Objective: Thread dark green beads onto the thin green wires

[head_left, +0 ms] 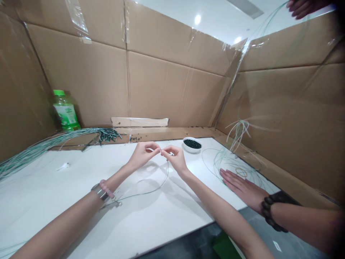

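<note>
My left hand (144,154) and my right hand (175,158) meet above the white tabletop, thumbs and forefingers pinched tip to tip. From below my right fingers a thin green cord (165,181) curves down and left to the table by my left wrist. A tiny pale bit shows between the fingertips; its kind cannot be made out. Close behind my right hand stands a white bowl (184,148) of small dark green beads (192,144).
A co-worker's hand (239,183) rests flat by loose green cords (223,160) at right; another hand (307,7) holds cords at top right. A cord bundle (54,142) lies left near a green bottle (65,113). Cardboard walls (172,86) enclose the table.
</note>
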Demonstrator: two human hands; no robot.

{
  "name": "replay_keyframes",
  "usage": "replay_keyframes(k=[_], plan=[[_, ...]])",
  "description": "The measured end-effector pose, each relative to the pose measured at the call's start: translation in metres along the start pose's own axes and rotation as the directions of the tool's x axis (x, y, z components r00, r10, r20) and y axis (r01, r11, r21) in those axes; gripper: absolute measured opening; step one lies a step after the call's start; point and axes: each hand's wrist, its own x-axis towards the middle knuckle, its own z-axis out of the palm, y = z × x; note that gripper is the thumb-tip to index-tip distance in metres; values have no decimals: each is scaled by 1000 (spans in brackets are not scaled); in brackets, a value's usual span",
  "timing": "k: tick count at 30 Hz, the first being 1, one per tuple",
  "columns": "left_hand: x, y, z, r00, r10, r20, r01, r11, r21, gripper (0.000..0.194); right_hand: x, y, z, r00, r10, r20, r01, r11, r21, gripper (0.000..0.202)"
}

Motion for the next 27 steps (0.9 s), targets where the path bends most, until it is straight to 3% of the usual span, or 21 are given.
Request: replay_keyframes(k=[6, 14, 17, 21, 24, 27], plan=[[0, 4, -2, 998, 56, -3, -55, 992, 115, 20, 1, -2, 0, 1000, 12, 5, -12, 999, 31, 16], [0, 5, 0, 999, 33, 41, -37, 994, 104, 25, -1, -3, 6, 999, 16, -37, -14, 999, 46, 15], [9, -9, -11, 998, -39, 47, 31, 984, 174, 32, 2, -1, 4, 998, 18, -60, -14, 998, 63, 16], [25, -39, -25, 992, -127, -26, 128, 920, 371, 32, 9, 3, -5, 992, 17, -126, -5, 996, 92, 18], [31, -56, -17, 984, -179, 11, 152, 861, 485, 21, 12, 8, -9, 987, 19, -160, -2, 994, 107, 20], [35, -65, 2, 972, -234, 27, 174, 791, 586, 15, 13, 11, -10, 986, 25, -165, -6, 994, 112, 21]])
